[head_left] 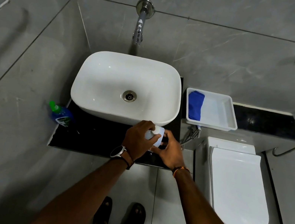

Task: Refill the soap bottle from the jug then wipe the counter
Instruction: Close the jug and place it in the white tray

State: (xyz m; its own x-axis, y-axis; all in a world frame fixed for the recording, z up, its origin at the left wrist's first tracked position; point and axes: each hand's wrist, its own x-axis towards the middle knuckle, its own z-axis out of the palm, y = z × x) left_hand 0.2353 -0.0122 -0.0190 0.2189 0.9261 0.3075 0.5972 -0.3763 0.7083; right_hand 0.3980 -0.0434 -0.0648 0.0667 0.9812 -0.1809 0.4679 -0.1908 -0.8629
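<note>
- Left hand: fingers curled over the top and shoulder of a small white translucent plastic jug with a round white cap, grasping it; a wristwatch is on this wrist
- Right hand: wrapped round the right side and lower part of the same jug, thumb towards its base, also grasping it
- Jug: at the near right part of the black stone counter, just in front of the white ceramic basin; whether its base touches the counter cannot be told
- Blue soap bottle with a green cap: at the left end of the counter, beside the basin, tilted, well apart from both hands
- White plastic tray: right of the basin, with a folded blue cloth at its left end
- Chrome wall tap: above the far side of the basin
- White toilet lid: closed, near right
</note>
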